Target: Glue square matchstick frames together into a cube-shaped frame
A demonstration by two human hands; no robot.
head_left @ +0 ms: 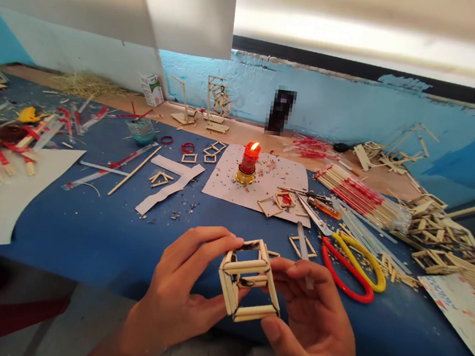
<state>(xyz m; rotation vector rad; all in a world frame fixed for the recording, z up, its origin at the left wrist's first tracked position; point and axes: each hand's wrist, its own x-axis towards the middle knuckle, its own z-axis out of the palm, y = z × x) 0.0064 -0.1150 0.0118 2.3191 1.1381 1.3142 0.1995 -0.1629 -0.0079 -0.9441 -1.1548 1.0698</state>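
Observation:
Between my two hands, above the table's front edge, is a small box-shaped frame [246, 267] made of short wooden sticks, with dark marks at its joints. My left hand [185, 278] grips it from the left, fingertips on the top left corner. My right hand [313, 324] holds its right side, thumb at the lower right corner. A flat stick square [301, 246] lies on the blue table cover [110, 243] just beyond my right hand, with a translucent strip [305, 240] across it.
A lit red candle [250, 158] burns on a white paper sheet [220, 179] scattered with dark bits. Scissors [349, 271] with red and yellow handles lie at right, near a bagged bundle of sticks [359, 195]. Paper strips [170, 190] lie left of centre.

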